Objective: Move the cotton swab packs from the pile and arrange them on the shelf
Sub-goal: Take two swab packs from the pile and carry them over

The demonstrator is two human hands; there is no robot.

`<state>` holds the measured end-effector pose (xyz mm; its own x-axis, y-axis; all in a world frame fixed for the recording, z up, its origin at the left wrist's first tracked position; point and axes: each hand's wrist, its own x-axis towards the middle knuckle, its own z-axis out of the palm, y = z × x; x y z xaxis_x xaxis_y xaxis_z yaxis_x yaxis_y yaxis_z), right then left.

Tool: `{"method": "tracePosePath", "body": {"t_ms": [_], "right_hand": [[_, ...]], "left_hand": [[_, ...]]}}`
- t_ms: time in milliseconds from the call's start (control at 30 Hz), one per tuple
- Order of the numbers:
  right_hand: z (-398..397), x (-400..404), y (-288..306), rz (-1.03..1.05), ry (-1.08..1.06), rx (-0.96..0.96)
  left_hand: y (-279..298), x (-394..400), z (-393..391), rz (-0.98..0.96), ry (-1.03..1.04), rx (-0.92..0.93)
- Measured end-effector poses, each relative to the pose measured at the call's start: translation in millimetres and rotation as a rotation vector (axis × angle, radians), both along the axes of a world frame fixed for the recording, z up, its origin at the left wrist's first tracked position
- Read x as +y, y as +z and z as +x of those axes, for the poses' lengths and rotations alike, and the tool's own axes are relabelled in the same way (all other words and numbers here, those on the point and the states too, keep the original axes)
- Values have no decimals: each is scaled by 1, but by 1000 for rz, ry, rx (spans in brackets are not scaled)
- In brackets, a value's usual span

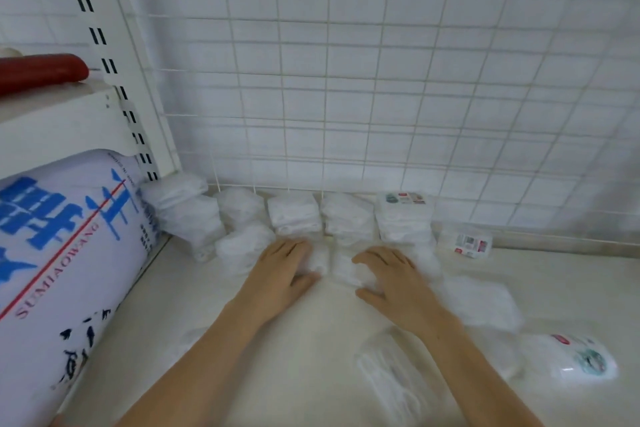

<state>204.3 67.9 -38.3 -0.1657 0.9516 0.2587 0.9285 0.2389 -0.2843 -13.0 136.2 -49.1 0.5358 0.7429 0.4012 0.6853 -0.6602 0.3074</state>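
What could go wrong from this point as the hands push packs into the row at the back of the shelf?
1. The left hand and right hand press packs against the stacked packs along the wire grid; a hard push might topple those stacks.
2. The loose pack lies near the right forearm and could get swept aside.

We see two bare forearms, no sleeves in view. Left hand (282,267) and right hand (391,279) wear no gloves, rings, watch or bands. Fingers (372,258) bare, nails short, details blurred.
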Motion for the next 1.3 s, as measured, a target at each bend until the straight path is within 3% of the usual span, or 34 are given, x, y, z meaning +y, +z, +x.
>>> {"method": "tracePosePath", "body": {"t_ms": [133,300,633,800,1033,1300], "right_hand": [[2,-6,7,0,26,114],[0,-13,15,-48,36,313],[-5,-13,13,-179,22,399],[-4,-13,8,-203,41,285],[-3,-13,3,-239,19,193],[-5,-10,2,-197,-17,166]], "left_hand": [[2,4,-3,-62,-5,-90],[14,-3,-5,-287,-29,-400],[20,-10,-7,-497,92,-415],[23,-13,-11,-661,37,-471],[16,-11,-23,-513,-39,-32],[14,-11,-25,-525,3,3]]}}
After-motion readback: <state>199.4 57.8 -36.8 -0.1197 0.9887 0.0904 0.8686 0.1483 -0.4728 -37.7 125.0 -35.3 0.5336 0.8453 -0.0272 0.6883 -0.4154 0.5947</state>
